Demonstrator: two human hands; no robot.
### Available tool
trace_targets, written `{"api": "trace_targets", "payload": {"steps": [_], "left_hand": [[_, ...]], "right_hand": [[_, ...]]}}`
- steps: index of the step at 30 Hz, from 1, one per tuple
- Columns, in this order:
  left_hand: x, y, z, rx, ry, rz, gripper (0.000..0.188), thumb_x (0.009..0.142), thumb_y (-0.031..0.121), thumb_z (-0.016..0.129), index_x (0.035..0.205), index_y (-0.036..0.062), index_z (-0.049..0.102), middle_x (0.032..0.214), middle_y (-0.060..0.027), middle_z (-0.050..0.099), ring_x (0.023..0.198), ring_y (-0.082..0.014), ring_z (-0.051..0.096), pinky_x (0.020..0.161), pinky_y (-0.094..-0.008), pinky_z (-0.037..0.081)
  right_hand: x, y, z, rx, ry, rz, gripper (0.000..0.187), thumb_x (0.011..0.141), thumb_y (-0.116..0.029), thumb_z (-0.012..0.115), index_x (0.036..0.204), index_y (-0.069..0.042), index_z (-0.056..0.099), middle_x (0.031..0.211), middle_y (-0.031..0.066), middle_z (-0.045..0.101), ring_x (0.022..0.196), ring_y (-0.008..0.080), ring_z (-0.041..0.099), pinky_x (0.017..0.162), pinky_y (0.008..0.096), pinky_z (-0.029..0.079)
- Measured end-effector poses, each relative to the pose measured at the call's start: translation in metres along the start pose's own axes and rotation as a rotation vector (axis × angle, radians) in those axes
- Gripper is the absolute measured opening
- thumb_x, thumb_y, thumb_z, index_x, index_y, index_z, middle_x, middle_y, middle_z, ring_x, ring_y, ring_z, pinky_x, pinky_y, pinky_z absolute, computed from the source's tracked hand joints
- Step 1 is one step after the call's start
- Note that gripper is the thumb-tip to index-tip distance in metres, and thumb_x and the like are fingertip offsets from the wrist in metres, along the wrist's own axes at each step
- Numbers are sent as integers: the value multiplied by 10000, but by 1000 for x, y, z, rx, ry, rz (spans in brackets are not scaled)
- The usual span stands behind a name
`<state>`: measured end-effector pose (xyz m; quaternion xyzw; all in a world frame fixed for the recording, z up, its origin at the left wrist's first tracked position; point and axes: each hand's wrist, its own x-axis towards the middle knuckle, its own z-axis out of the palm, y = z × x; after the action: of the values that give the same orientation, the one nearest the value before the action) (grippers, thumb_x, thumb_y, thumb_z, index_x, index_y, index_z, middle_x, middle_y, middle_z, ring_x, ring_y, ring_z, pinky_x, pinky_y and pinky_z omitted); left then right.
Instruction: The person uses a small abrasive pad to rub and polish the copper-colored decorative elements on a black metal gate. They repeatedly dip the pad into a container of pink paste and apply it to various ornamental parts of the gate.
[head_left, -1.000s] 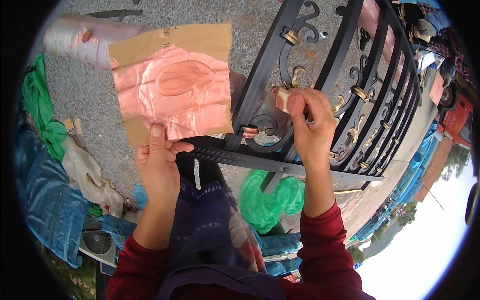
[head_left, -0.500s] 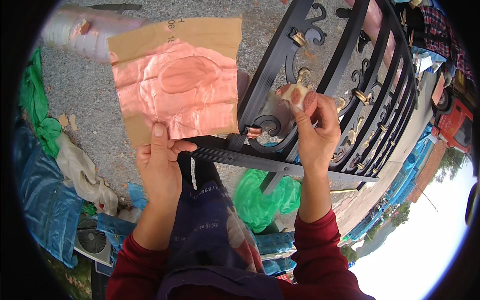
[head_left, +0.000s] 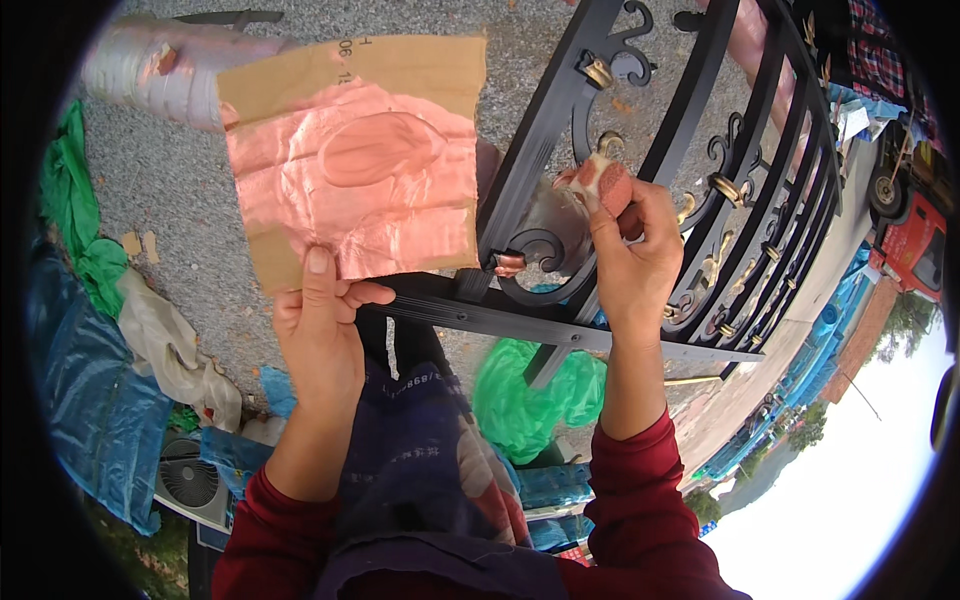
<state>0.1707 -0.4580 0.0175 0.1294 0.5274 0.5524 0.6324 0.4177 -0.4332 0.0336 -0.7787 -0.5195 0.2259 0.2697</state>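
My left hand (head_left: 325,345) grips the lower edge of a cardboard piece (head_left: 425,75), thumb on top. Wet-looking copper-pink paint (head_left: 380,150) covers most of its face, with a smeared oval in the middle. Between the fingers and thumb of my right hand (head_left: 640,255) is a cream sponge (head_left: 607,187) stained with the same pink. The sponge is at a curled scroll of a black metal railing (head_left: 520,150), by a gold-coloured tip; whether it touches is hard to tell. Lower on that scroll, a collar (head_left: 508,264) looks copper-coloured.
More railing bars with gold collars (head_left: 725,190) curve away to the right. A plastic-wrapped roll (head_left: 150,85) lies at the far left. Green plastic (head_left: 535,400) bunches below the railing, and blue sheeting (head_left: 90,370) lies at left. A red vehicle (head_left: 912,250) stands far right.
The sponge in my right hand has turned slightly and shifted a little upward at the scroll. My left hand keeps the cardboard almost still.
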Motion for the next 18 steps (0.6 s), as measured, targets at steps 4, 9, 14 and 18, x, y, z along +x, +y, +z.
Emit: {"api": "trace_targets", "payload": {"steps": [4, 9, 14, 18], "left_hand": [[-1, 1, 2, 34, 30, 0, 163, 958, 167, 517, 1021, 46, 607, 906, -20, 630, 741, -120, 631, 570, -303, 574], [-1, 1, 6, 46, 11, -5, 161, 961, 161, 509, 1008, 38, 603, 895, -18, 625, 724, -117, 625, 571, -302, 574], [-1, 1, 6, 48, 16, 34, 154, 963, 146, 503, 971, 32, 607, 884, -15, 610, 696, -113, 617, 572, -302, 575], [-1, 0, 1, 52, -8, 15, 152, 961, 144, 507, 969, 30, 609, 892, -18, 612, 686, -110, 617, 572, -305, 575]], "right_hand": [[-4, 14, -20, 106, 62, 46, 215, 763, -36, 699, 965, -14, 631, 838, 50, 574, 636, 113, 499, 585, 241, 419], [6, 19, -20, -113, -108, -265, 192, 771, -11, 676, 958, -20, 633, 923, 90, 612, 730, 192, 549, 652, 285, 458], [16, 13, -42, -13, -144, -137, 234, 729, 7, 676, 958, -27, 636, 920, 104, 608, 826, 261, 558, 718, 321, 458], [17, 13, -43, -227, -302, -378, 235, 729, 8, 670, 958, -27, 637, 942, 105, 614, 851, 278, 560, 758, 346, 451]]}}
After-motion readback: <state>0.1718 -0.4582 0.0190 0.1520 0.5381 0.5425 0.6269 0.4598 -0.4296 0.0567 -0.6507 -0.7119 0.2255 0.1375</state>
